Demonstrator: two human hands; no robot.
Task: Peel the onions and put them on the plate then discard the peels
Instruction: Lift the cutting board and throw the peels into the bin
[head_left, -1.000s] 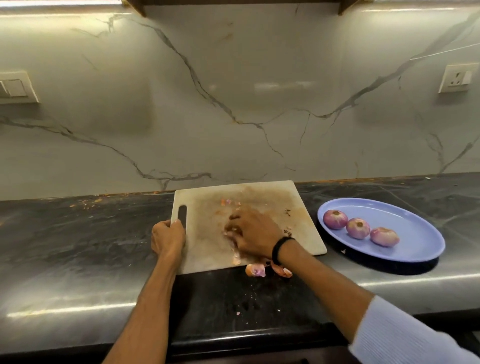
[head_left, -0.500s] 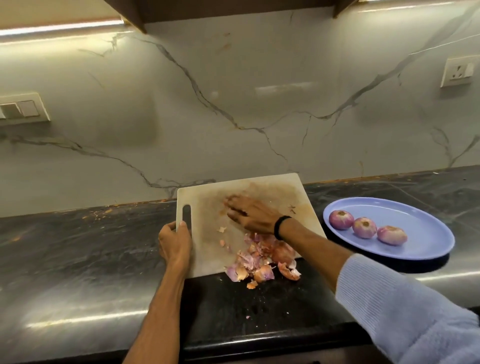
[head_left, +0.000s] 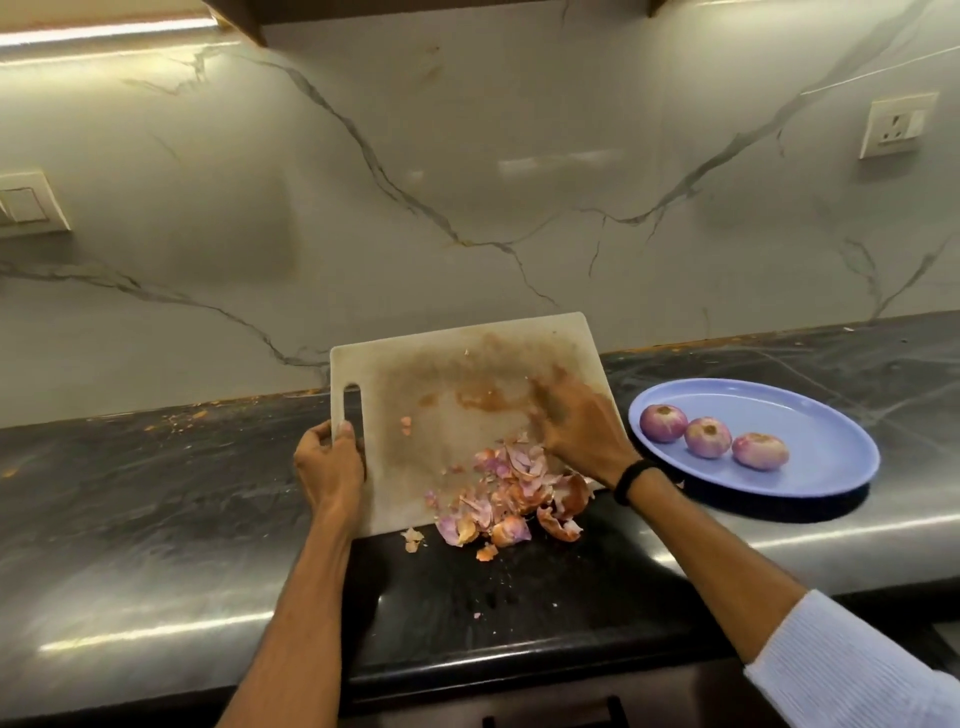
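**Peels heaped at the board's near edge**

Onion peels (head_left: 511, 493) lie piled at the near edge of the white cutting board (head_left: 441, 374), with a few on the dark countertop (head_left: 156, 493). The left hand (head_left: 330, 462) grips the board's left edge. The right hand (head_left: 576, 426), blurred, lies flat on the board with fingers outstretched, holding nothing. Three peeled onions (head_left: 707, 437) sit on the blue plate (head_left: 831, 415).

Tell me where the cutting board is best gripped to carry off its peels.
Likely the left edge of the cutting board, by its handle slot, approached from the left, where the left hand grips it: that edge is bare, while the onion peels heap at the near right corner.
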